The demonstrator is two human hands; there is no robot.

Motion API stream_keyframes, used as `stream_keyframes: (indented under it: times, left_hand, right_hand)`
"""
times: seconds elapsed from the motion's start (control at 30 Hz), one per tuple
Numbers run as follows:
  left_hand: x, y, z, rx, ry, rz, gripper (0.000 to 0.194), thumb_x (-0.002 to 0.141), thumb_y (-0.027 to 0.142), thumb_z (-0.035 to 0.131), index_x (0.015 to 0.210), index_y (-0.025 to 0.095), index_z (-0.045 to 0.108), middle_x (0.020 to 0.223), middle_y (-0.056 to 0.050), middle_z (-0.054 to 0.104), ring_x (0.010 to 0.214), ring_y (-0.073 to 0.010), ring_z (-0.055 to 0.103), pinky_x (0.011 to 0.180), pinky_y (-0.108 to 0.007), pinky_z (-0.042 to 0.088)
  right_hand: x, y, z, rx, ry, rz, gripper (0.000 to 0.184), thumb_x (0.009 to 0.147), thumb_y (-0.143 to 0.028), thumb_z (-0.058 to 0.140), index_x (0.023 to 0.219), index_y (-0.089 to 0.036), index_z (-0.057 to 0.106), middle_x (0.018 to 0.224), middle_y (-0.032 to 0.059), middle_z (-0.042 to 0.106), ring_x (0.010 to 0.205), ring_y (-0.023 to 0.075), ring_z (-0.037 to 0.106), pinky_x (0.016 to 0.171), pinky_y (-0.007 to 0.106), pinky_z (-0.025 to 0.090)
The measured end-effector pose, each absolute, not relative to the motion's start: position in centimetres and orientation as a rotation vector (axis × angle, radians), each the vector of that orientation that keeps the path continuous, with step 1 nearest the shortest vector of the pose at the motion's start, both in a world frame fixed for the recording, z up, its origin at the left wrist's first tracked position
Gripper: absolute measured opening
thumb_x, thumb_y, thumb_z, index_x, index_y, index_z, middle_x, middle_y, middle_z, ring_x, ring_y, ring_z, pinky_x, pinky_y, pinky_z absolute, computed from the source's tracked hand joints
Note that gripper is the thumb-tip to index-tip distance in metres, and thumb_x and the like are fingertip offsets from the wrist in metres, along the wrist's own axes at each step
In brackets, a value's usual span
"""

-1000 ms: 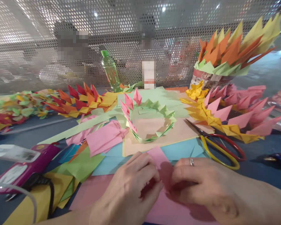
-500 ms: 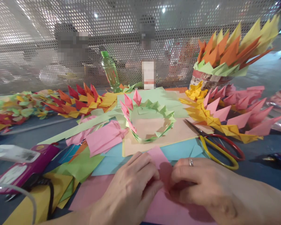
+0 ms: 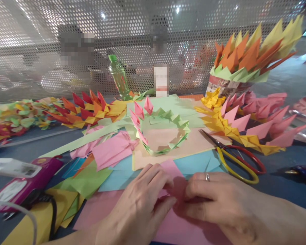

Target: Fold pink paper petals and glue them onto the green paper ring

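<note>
Both my hands meet low in the middle of the view over a small pink paper piece [image 3: 173, 175]. My left hand [image 3: 140, 207] pinches its left side with thumb and fingers bent. My right hand [image 3: 219, 204], a ring on one finger, presses and grips the right side. The folded part between the fingertips is hidden. Under my hands lies a larger pink sheet [image 3: 104, 209]. Just beyond stands a ring of folded green paper units [image 3: 165, 134] with three pink points on a peach sheet.
Scissors [image 3: 234, 160] with red and yellow handles lie to the right. Folded paper chains in yellow and pink [image 3: 247, 124] and orange and red [image 3: 86, 109], a green bottle [image 3: 118, 76], a magenta device [image 3: 22, 182] and loose coloured sheets surround it. A perforated metal screen [image 3: 40, 41] stands behind, with people beyond.
My left-hand fingers have stretched a little forward over the pink piece and my right hand has pressed lower. Nothing else has moved.
</note>
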State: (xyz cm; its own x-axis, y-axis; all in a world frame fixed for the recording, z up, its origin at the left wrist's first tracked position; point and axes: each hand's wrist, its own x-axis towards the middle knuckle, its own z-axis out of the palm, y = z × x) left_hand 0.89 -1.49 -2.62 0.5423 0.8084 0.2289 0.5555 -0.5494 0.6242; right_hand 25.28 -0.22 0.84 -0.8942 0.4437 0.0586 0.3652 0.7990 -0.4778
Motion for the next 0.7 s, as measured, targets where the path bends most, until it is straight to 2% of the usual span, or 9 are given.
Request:
stream_keyframes:
  times: [0.17, 0.43, 0.57, 0.7]
  left_hand:
    - [0.6, -1.6, -2.6, 2.391, 1.014, 0.715, 0.011, 0.098, 0.011, 0.050, 0.095, 0.021, 0.053, 0.093, -0.002, 0.058, 0.088, -0.0190, 0.054, 0.077, -0.032, 0.046]
    - [0.7, -1.9, -1.5, 2.686, 0.953, 0.674, 0.026, 0.099, 0.014, 0.043, 0.085, 0.020, 0.064, 0.085, -0.002, 0.063, 0.076, -0.0146, 0.061, 0.069, -0.022, 0.053]
    - [0.5, -2.5, -1.6, 2.881, 0.922, 0.642, 0.029, 0.100, 0.008, 0.040, 0.094, 0.020, 0.066, 0.081, 0.000, 0.069, 0.071, -0.0141, 0.065, 0.066, -0.023, 0.054]
    - [0.2, -3.0, -2.2, 3.078, 0.856, 0.655, 0.035, 0.099, 0.000, 0.037, 0.104, 0.016, 0.067, 0.091, 0.000, 0.074, 0.077, -0.0158, 0.068, 0.075, -0.028, 0.055]
  right_hand:
    - [24.7, -0.1, 1.0, -0.671, -2.811, 0.744, 0.025, 0.095, -0.013, 0.055, 0.110, -0.021, 0.073, 0.108, 0.0026, 0.067, 0.099, 0.0161, 0.061, 0.087, 0.025, 0.050]
    - [24.7, 0.0, 0.8, -0.663, -2.816, 0.735, 0.027, 0.096, -0.015, 0.054, 0.114, -0.020, 0.073, 0.109, 0.0060, 0.068, 0.101, 0.0173, 0.062, 0.088, 0.027, 0.050]
    - [24.4, -0.2, 0.7, -0.669, -2.804, 0.674, 0.028, 0.097, -0.014, 0.051, 0.115, -0.018, 0.072, 0.109, 0.0074, 0.069, 0.098, 0.0171, 0.063, 0.088, 0.027, 0.051]
    - [24.2, -0.4, 0.7, -0.676, -2.773, 0.627, 0.026, 0.099, -0.016, 0.050, 0.108, -0.020, 0.074, 0.107, 0.0069, 0.070, 0.096, 0.0166, 0.063, 0.086, 0.026, 0.052]
